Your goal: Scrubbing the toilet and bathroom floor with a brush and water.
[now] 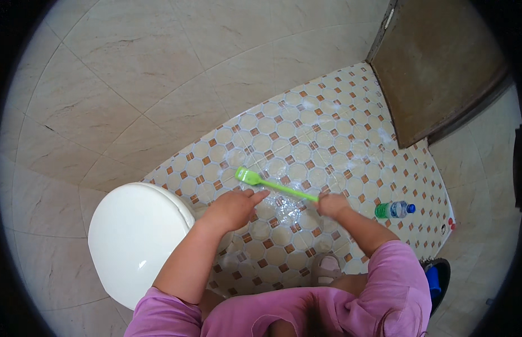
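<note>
My right hand [333,205] is closed round the end of a bright green long-handled scrub brush [288,190]. Its handle slants up to the left, and the brush head lies low over the wet, sudsy tiled floor [297,157]; whether the bristles touch the tiles cannot be made out. Just below the brush head and handle, my left hand [236,209] is held out with fingers stretched and nothing in it. A clear plastic bottle [393,210] with a blue cap and some green in it lies to the right of my right hand.
At the left stands a white toilet [138,238] with its lid down. A brown door [441,67] is at the upper right, and tiled walls [148,73] edge the floor. A dark container [441,281] with something blue inside sits by my right elbow. My sandalled foot [327,268] shows below.
</note>
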{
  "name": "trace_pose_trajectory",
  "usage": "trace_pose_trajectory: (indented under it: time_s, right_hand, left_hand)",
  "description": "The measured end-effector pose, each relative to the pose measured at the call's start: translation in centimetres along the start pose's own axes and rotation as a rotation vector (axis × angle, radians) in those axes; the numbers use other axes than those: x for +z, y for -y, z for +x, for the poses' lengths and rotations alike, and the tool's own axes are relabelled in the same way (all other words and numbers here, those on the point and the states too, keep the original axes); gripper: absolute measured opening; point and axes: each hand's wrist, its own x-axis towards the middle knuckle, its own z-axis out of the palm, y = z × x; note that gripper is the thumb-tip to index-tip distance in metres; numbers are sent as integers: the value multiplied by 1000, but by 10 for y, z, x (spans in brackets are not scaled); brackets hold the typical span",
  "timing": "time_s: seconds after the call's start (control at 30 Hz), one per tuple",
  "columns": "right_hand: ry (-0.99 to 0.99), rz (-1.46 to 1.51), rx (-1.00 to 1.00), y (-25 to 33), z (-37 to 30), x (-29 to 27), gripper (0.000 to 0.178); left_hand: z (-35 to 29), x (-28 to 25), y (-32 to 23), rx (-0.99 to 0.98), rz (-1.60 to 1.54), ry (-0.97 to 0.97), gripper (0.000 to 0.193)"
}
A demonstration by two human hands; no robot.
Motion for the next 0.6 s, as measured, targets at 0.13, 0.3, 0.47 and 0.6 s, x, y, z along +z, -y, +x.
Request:
trace_pose_trajectory:
  time_s: [0.13, 0.3, 0.47, 0.6]
  right_hand:
    - [-252, 157, 421, -60, -7, -40, 36]
    - [-60, 97, 165, -28, -21, 22, 36]
    - [54, -47, 34, -41, -63, 19, 40]
    - [-224, 178, 480, -91, -66, -6, 42]
  left_hand:
    - [2, -5, -6, 4, -4, 5, 48]
    - [0, -3, -1, 32, -18, -28, 46]
    - [0, -1, 1, 47, 6, -35, 43]
    - [-1, 0, 0, 64, -7, -41, 42]
